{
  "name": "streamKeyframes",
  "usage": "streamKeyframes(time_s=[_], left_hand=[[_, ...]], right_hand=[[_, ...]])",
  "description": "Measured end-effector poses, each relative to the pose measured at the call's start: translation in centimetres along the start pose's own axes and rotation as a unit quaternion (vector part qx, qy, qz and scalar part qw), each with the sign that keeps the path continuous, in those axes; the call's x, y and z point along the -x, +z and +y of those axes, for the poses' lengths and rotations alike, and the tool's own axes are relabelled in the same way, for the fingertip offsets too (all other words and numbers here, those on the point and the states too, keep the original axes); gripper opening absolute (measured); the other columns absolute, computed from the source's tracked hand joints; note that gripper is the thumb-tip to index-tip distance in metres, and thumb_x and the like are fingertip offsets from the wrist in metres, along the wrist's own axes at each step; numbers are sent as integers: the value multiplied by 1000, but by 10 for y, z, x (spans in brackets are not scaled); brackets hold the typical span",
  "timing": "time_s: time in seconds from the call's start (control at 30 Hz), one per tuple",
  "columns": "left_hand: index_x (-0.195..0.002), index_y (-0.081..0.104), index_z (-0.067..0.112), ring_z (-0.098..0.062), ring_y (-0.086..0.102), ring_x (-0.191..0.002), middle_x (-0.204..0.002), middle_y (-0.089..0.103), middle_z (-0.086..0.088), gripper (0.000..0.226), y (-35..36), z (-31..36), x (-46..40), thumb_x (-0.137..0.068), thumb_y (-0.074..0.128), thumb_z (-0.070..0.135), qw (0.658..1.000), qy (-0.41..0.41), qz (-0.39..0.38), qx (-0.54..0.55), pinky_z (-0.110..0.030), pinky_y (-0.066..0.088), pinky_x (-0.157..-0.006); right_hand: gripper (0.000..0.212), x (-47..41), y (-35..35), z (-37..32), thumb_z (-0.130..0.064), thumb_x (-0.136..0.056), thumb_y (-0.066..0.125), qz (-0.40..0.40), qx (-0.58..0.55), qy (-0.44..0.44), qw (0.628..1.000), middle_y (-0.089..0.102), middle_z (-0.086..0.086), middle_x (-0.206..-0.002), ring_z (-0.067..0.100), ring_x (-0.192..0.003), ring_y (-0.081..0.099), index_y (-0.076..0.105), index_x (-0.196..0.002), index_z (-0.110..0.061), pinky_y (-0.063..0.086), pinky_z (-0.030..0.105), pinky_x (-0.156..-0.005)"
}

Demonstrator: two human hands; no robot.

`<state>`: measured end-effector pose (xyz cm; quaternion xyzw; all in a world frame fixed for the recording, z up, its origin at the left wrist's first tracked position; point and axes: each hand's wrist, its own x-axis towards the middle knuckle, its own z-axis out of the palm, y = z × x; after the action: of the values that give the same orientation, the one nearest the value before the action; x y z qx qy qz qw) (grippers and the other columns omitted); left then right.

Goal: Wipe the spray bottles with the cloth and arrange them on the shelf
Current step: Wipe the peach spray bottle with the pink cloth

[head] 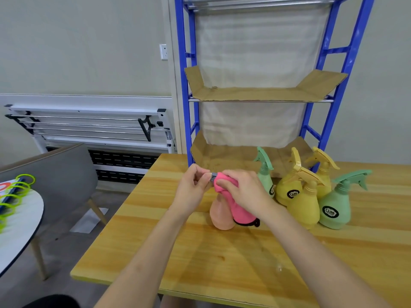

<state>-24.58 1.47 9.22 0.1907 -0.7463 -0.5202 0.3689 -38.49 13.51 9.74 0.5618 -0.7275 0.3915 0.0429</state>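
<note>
A peach spray bottle (220, 217) stands on the wooden table (200, 252). My left hand (194, 187) pinches its nozzle tip. My right hand (242, 192) grips a pink cloth (238, 205) wrapped over the bottle's head and neck. To the right stand several more bottles: a green one (265, 174) at the back, yellow ones (289, 190) (305, 210) (323, 176), and a green one (335, 210) in front. Behind the table stands the blue shelf (262, 94), its boards lined with cardboard.
A grey chair (62, 174) and a round white table (20, 225) with green rings are at the left. A folded white metal rack (89, 127) leans on the wall. The lower shelf board (233, 154) sits just behind the table's far edge.
</note>
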Motion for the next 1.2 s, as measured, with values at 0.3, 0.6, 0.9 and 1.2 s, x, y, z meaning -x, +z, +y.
streamKeyframes(time_s=[0.3,0.6,0.9,1.2], left_hand=[[-93,58,16,-8,60,-78,-83,63,5,9,2,-4,0,-101,61,15,1000,9,11,-23,-23,49,-71],[-93,58,16,-5,58,-76,-82,62,8,9,3,-2,4,-101,60,15,999,15,20,-30,-21,49,-70],[-96,58,9,2,57,-68,-80,59,4,8,0,1,1,-103,58,13,1000,11,2,-20,-12,48,-64],[-96,60,16,-8,58,-80,-83,61,9,6,1,-6,0,-102,60,19,999,14,18,-36,-29,54,-76]], right_hand=[[21,-9,-22,2,-29,-100,67,-139,43,28,989,67,-14,-105,6,-96,62,65,-121,-30,50,27,-80],[29,-1,-11,-6,-44,-93,73,-78,80,22,993,61,-8,-98,14,-90,57,56,-109,-26,44,32,-74],[31,-4,-24,11,-23,-105,59,-178,63,1,982,58,-12,-113,10,-102,56,50,-134,-29,43,23,-82],[30,-2,-8,-4,-43,-93,73,-75,71,29,994,62,-8,-94,15,-86,59,50,-108,-30,48,34,-72]])
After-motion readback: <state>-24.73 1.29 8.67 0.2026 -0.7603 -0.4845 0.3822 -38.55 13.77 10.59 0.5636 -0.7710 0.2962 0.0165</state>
